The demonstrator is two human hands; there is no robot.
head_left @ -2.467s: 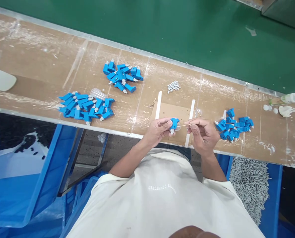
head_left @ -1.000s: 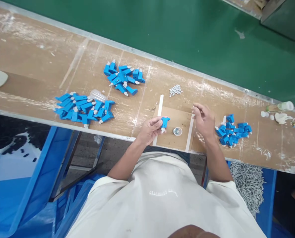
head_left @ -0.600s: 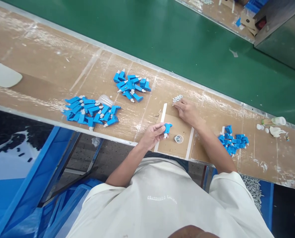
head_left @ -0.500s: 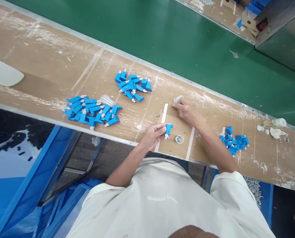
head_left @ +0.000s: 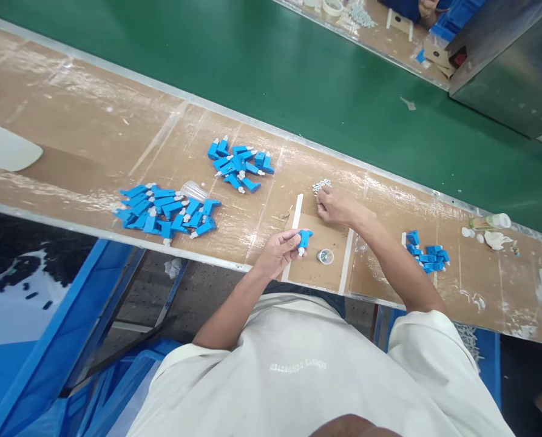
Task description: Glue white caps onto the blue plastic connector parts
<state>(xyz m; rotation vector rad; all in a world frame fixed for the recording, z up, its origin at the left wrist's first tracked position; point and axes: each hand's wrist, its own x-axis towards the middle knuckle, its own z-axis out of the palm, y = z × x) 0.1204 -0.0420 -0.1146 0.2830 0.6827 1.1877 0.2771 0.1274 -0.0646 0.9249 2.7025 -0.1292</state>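
Note:
Between the thumb and fingers of my left hand is a blue plastic part with a whitish tip pointing toward me. My right hand reaches to the near edge of a small heap of grey-white pellet-like pieces. Its fingertips are pinched together there, and whatever they hold is too small and hidden to make out. On the cardboard sheet between two white tape strips stands a small clear cup with something dark inside, just right of the held part.
Piles of similar blue parts lie at left, further back and at right. A clear plastic cup lies by the left pile. A jar of sticks lies far right. Beyond the green surface, a person's hand shows.
My right hand has put down the thin stick it held at the blue part and moved up to the pellet heap. The small cup now stands on the cardboard. My left hand keeps the blue part.

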